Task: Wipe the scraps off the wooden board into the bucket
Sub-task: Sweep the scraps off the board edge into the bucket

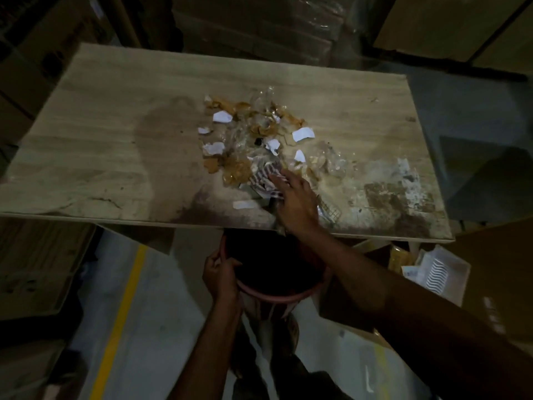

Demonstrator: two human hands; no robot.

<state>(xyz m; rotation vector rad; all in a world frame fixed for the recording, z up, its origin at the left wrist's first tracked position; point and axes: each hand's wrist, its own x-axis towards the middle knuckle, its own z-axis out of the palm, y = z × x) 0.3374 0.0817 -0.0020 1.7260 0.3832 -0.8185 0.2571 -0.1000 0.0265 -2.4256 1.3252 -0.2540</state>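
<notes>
While our left hand (220, 277) curls round the near rim of the pink bucket (277, 297), holding it just under the front edge of the wooden board (115, 125), our right hand (297, 200) lies flat with its fingers stretched out, pressing a striped cloth (266, 176) onto the board. The scraps (253, 134), white paper bits, brownish flakes and clear film, are heaped in the middle of the board just beyond the cloth. One white piece (243, 204) lies loose near the edge.

As we judge it, the pile spreads wider than the cloth, so a single pull toward us could let bits slip round both sides. The bucket's mouth looks narrower than the heap and is partly hidden beneath the board, so anything dragged off to either side of it would drop to the floor (161, 298). The light film may also cling or flutter away, and a tilt in our one-handed grip would make the misses worse.
</notes>
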